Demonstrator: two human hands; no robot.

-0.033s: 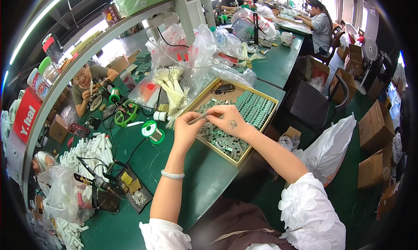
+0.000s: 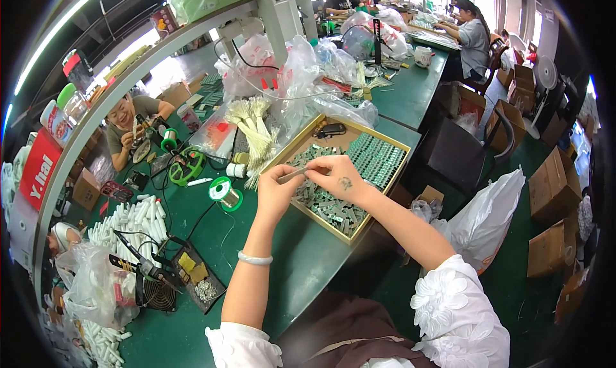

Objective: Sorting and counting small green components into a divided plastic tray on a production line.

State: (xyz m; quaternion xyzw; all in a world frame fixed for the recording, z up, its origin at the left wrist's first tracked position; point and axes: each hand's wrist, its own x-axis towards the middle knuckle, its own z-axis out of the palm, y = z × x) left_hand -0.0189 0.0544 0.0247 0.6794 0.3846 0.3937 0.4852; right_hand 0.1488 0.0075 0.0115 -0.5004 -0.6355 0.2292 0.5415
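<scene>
Above the near-left side of a yellow-rimmed tray, my two hands meet at a thin grey circuit board strip. My left hand pinches one end of it between thumb and fingers. The other end is pinched by my right hand. Below them in the tray lies a loose heap of small circuit boards. Rows of green boards lie in order at the tray's right side. A black key fob rests at the tray's far edge.
Left of the tray are a bundle of pale wires, a solder spool and a soldering iron beside a sponge tray. White tubes pile up farther left. A co-worker sits across the bench; a black chair stands right.
Both hands have shifted very slightly to the right, with the circuit board strip still pinched between them.
</scene>
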